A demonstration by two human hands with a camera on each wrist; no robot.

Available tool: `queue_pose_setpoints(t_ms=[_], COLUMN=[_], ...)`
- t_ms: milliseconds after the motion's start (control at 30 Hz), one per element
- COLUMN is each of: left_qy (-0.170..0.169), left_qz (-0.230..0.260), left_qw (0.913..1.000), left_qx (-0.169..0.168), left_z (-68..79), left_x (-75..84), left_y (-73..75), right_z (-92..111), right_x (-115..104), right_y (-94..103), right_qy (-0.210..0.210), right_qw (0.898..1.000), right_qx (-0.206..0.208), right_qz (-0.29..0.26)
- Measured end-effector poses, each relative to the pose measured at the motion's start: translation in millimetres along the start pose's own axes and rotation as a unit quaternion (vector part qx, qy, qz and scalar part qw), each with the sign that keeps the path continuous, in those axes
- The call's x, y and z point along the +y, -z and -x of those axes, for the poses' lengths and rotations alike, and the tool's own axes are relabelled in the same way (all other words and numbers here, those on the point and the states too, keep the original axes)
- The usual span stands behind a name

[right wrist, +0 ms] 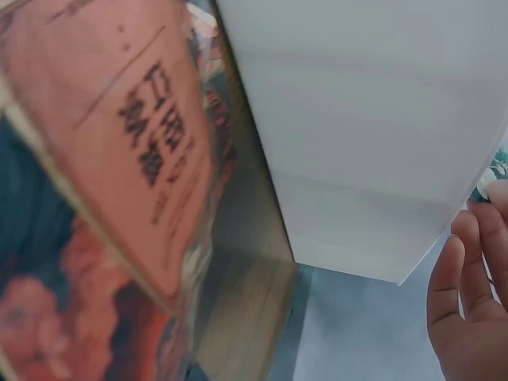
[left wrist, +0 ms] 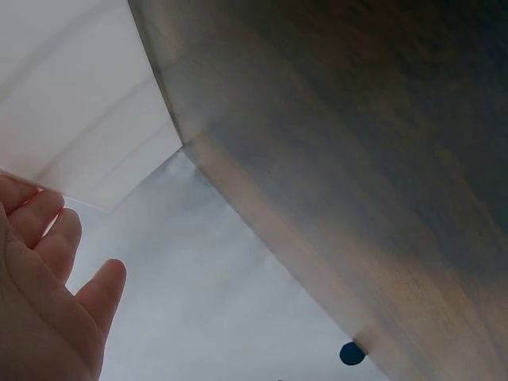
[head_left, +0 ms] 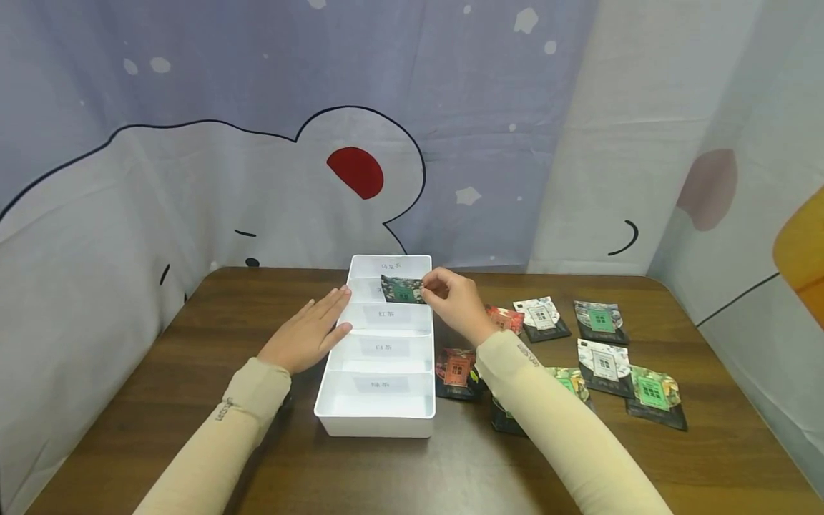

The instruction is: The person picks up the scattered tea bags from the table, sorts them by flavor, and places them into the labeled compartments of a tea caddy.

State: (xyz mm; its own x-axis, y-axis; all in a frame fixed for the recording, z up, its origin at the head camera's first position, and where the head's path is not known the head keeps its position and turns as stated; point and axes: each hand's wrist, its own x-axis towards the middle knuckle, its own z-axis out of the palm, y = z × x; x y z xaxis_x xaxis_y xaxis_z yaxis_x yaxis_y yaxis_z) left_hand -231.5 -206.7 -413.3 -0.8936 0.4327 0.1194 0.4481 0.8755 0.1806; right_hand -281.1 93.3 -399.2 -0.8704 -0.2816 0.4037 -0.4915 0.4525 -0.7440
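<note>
A long white divided box (head_left: 376, 426) stands on the wooden table, its several compartments each bearing a paper label. My right hand (head_left: 453, 302) pinches a dark floral tea sachet (head_left: 400, 290) with a green label by its right edge, over the second compartment from the back. In the right wrist view, the fingers (right wrist: 472, 266) are at the box's upper rim, and only a bit of the sachet shows. My left hand (head_left: 307, 330) rests with extended fingers against the box's left rim. The left wrist view shows its fingertips (left wrist: 65, 226) beside the box wall.
Right of the box lie a red-labelled sachet (head_left: 458, 373) and another red one (head_left: 505, 318). Farther right are white-topped sachets (head_left: 542, 319), a green-labelled dark one (head_left: 601, 322) and a yellow-green one (head_left: 655, 398). My right sleeve partly covers other green sachets (head_left: 573, 380). A printed curtain (head_left: 476, 143) hangs behind the table.
</note>
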Motion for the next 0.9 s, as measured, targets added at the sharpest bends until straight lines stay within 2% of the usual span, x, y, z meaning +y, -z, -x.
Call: queue_pose_setpoints(t_ms=[400,700,900], left_qy=[-0.003,0.001,0.0], left_qz=[0.011,0.005,0.003], left_qw=[0.9999,1.0,1.0], left_qx=[0.0,-0.003,-0.001], left_z=[0.5,-1.1,-0.8], left_x=[0.0,-2.2,-1.5], left_y=[1.1,0.5,-0.1], right_z=[3.5,6.2,8.6], right_x=[7.9,3.8,-1.2], right_y=[1.9,6.1,16.1], right_qy=[0.035,0.039,0.038], right_qw=[0.998,0.998,0.998], right_qx=[-0.039,-0.046,-0.029], right_qz=[0.04,0.034,0.029])
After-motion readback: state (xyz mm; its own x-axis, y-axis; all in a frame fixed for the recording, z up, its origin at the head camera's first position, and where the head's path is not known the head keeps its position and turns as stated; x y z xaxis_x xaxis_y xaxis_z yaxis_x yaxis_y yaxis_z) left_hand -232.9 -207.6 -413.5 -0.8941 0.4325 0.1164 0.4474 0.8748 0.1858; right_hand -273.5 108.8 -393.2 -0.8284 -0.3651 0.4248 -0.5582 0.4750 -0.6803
